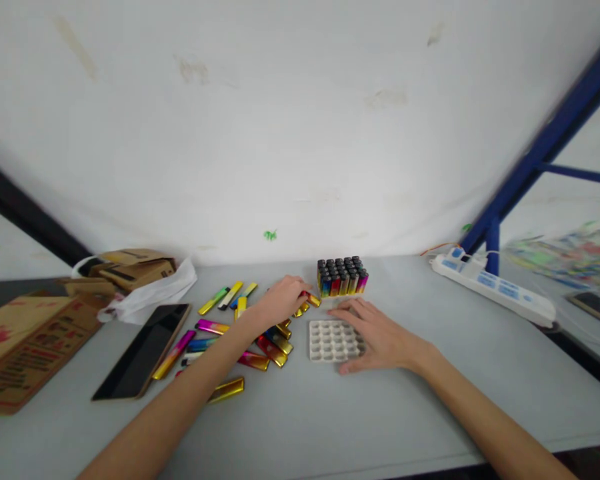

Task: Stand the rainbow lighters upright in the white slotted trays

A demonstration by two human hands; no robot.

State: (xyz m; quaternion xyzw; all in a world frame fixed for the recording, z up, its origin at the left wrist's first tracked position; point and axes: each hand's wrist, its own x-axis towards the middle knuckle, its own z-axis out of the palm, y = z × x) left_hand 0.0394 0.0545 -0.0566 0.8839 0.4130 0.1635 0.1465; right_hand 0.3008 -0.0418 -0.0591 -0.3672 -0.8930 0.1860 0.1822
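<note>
My left hand (283, 299) reaches over a loose pile of lighters, its fingers closed on a red-and-gold lighter (311, 299) that sticks out past the fingertips. Part of this grip is hidden by the hand itself. My right hand (380, 337) spans the right side of a white tray with rows of small wells (325, 341), thumb at the near edge and fingers at the far edge. Just behind the tray stands a block of upright lighters (343, 277) with black tops. More colourful lighters (273, 350) lie scattered left of the tray, partly under my left forearm.
A dark phone-like tablet (143, 350) lies left of the lighters. Cardboard boxes (35, 347) and a white plastic bag (155, 293) are at the far left. At the right lie a white power strip (495, 288) and a blue metal frame (535, 157). A white wall (300, 133) rises behind.
</note>
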